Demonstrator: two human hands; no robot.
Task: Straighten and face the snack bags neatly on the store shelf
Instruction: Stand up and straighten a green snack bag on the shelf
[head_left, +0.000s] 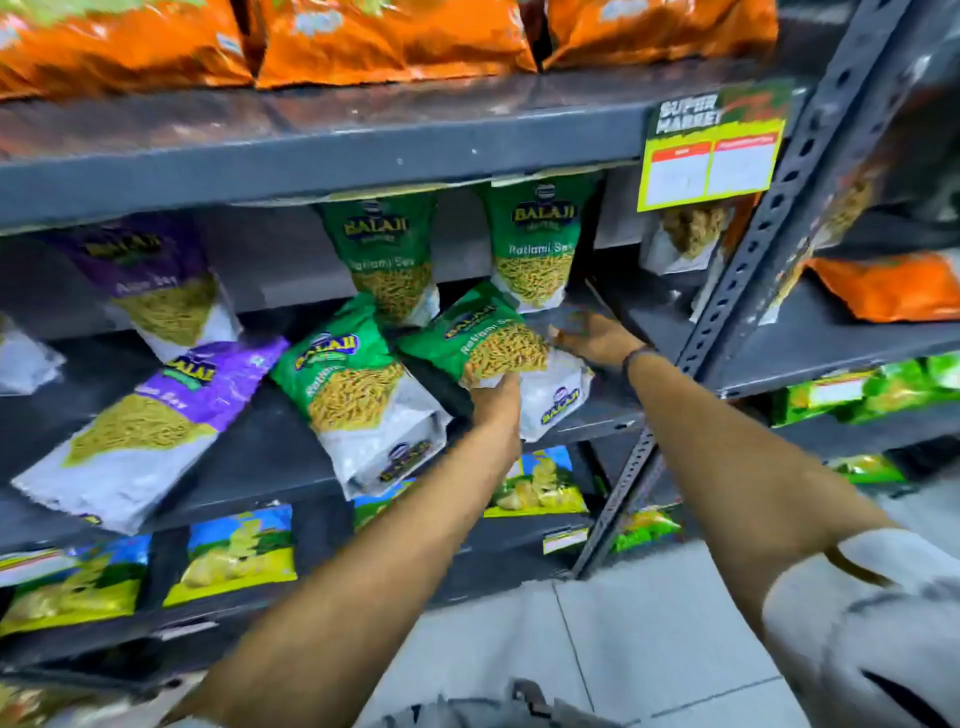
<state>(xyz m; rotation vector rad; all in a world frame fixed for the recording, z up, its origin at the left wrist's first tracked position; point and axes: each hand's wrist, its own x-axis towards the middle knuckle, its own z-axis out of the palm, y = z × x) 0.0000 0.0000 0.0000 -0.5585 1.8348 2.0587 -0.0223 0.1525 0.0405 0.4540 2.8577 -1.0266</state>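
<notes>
On the grey middle shelf (270, 457) lie green and purple Balaji snack bags. A green Ratlami Sev bag (488, 343) is tilted at the right end of the shelf. My left hand (493, 400) grips its lower edge from below, and my right hand (592, 338) holds its right side. Beside it a second green bag (358, 395) lies slanted and hangs over the shelf's front edge. Two green bags (395, 254) (535, 239) stand upright at the back. A purple Aloo Sev bag (140, 426) lies slanted at the left, another purple bag (156, 280) behind it.
Orange bags (363, 36) fill the shelf above. A yellow price tag (711, 150) hangs from that shelf's edge. Blue and yellow bags (234, 556) stand on the shelf below. A perforated grey upright (727, 291) bounds the bay on the right, with more bags beyond it. Grey tiled floor lies below.
</notes>
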